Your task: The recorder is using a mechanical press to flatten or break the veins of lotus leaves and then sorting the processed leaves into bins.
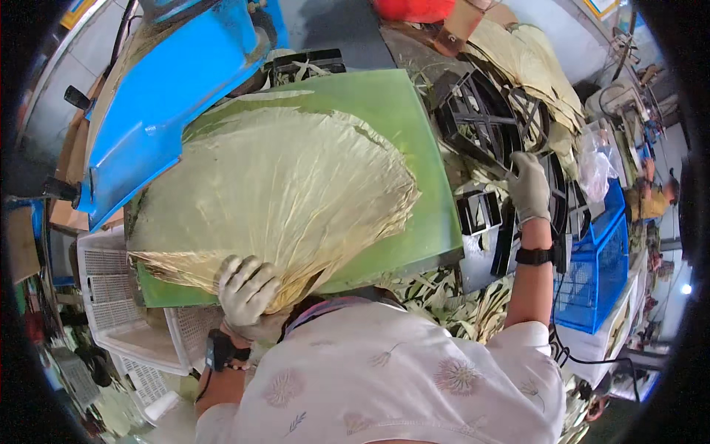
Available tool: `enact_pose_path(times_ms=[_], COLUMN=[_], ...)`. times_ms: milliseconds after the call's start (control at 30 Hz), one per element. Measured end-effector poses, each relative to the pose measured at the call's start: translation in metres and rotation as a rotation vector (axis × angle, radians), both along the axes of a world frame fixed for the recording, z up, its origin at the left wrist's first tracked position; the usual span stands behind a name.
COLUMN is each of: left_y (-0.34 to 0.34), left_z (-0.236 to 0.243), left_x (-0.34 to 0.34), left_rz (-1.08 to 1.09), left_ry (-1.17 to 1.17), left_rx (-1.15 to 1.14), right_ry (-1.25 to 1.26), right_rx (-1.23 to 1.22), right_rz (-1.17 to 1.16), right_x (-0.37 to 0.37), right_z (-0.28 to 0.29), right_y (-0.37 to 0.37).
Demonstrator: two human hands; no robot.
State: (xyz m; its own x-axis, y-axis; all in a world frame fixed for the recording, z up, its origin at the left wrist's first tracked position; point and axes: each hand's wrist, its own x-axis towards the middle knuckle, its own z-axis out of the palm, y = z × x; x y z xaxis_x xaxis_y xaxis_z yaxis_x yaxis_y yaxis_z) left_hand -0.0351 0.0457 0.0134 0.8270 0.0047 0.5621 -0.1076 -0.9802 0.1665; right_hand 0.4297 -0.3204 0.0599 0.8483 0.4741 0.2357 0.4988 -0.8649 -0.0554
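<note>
A fan-shaped stack of dried, pale green leaves point(281, 177) lies on a green cutting board point(433, 214). My left hand point(248, 288), in a light glove, rests on the near edge of the stack, fingers stretched over the leaves. Off to the right, my gloved right hand point(529, 185) is closed at the edge of a black frame-like cutting die point(558, 189); its fingertips are partly hidden. Several more black frames lie around it, among them a large curved one point(477, 118) and a small square one point(479, 213).
The blue swing arm of a press point(166, 111) reaches over the board's left side. White plastic baskets point(111, 288) stand at the left. More dried leaves point(525, 63) are piled far right, near a blue crate point(592, 274). Cut leaf scraps point(473, 303) lie below the board.
</note>
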Motion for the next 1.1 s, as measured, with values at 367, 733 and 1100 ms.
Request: enact_pose_path(times_ms=[367, 733, 1100], left_y=[-0.009, -0.003, -0.008], left_z=[0.015, -0.012, -0.033], left_x=[0.004, -0.007, -0.013], left_rz=[0.084, -0.003, 0.048], left_ry=[0.093, -0.133, -0.130], left_rx=[-0.103, -0.077, -0.088], right_ry=[0.479, 0.458, 0.425], right_rx=[0.623, 0.600, 0.221], right_rz=[0.033, 0.318, 1.109], right_x=[0.136, -0.054, -0.219], right_z=[-0.098, 0.036, 0.034], right_y=[0.035, 0.133, 0.320])
